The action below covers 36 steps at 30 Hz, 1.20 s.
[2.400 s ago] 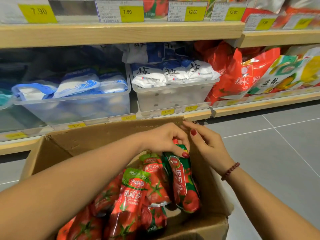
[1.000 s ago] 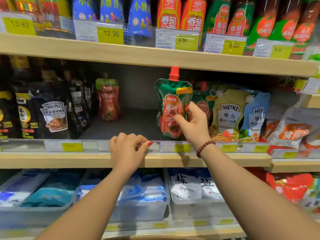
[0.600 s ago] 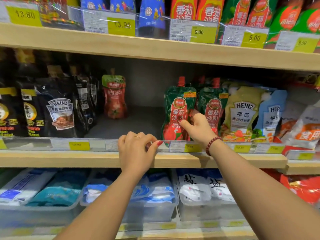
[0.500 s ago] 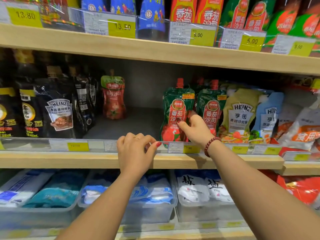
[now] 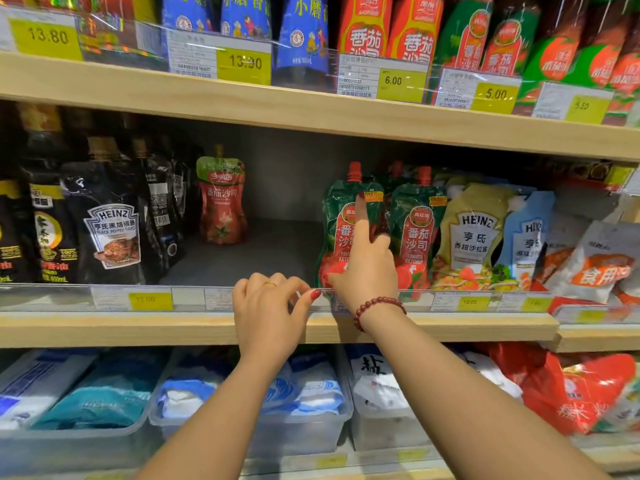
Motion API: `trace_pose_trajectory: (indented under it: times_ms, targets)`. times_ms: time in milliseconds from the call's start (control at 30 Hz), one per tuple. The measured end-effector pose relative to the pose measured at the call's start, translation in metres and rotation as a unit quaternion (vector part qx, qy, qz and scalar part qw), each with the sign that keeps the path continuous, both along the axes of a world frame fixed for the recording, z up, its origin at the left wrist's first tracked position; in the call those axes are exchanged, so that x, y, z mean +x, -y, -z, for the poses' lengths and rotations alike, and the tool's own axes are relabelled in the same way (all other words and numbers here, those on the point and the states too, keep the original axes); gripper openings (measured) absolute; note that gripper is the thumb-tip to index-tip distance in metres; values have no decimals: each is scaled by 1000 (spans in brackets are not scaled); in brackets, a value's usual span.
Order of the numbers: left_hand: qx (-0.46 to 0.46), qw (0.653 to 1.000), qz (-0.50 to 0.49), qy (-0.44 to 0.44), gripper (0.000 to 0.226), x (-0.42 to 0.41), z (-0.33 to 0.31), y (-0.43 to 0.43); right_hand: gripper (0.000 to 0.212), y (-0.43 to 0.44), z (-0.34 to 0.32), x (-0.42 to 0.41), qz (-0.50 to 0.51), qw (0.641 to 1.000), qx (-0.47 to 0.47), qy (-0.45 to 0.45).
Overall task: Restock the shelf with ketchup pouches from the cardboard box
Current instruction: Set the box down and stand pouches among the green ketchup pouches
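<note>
A green and red ketchup pouch [image 5: 341,233] with a red cap stands on the middle shelf [image 5: 138,329], next to a matching pouch [image 5: 417,230]. My right hand [image 5: 367,268] is on the left pouch: index finger straight up its front, thumb at its lower left corner, other fingers curled by its right edge. My left hand [image 5: 268,308] rests curled over the clear price rail [image 5: 194,297] at the shelf's front. A lone red ketchup pouch [image 5: 221,202] stands at the back left. The cardboard box is out of view.
Black Heinz sauce pouches [image 5: 110,233] fill the shelf's left side, Heinz salad dressing pouches [image 5: 474,237] the right. Bare shelf floor [image 5: 256,254] lies between them. The upper shelf [image 5: 311,109] overhangs closely. Clear bins of salt bags [image 5: 304,403] sit below.
The view rose from the box to the shelf. My right hand carried the pouch in, stood it beside the matching one, and now its index finger stretches up the front. My left hand stays on the rail.
</note>
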<state>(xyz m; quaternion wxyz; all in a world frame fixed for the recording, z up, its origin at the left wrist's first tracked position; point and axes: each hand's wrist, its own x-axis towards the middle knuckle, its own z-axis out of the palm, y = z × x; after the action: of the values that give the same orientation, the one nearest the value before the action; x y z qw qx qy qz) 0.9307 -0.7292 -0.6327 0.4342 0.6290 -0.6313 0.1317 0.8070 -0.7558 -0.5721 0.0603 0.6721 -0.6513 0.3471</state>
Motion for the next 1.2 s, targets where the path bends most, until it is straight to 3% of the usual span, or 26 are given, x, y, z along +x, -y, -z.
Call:
trace_pose_trajectory:
  times_ms: [167, 400, 533, 833, 1200]
  targets:
    - [-9, 1000, -2, 0, 22, 0, 3, 2, 124, 23, -5, 5, -15, 999, 47, 14]
    - [-17, 1000, -2, -4, 22, 0, 6, 3, 114, 64, -11, 10, 9, 995, 99, 20]
    - [-27, 1000, -3, 7, 19, 0, 7, 4, 109, 81, -6, 10, 14, 997, 75, 21]
    - [-47, 999, -12, 21, 18, 1, 12, 7, 124, 91, -2, 9, 0, 998, 64, 29]
    - [4, 1000, 24, -5, 18, 3, -1, 0, 96, 45, -13, -8, -23, 993, 111, -13]
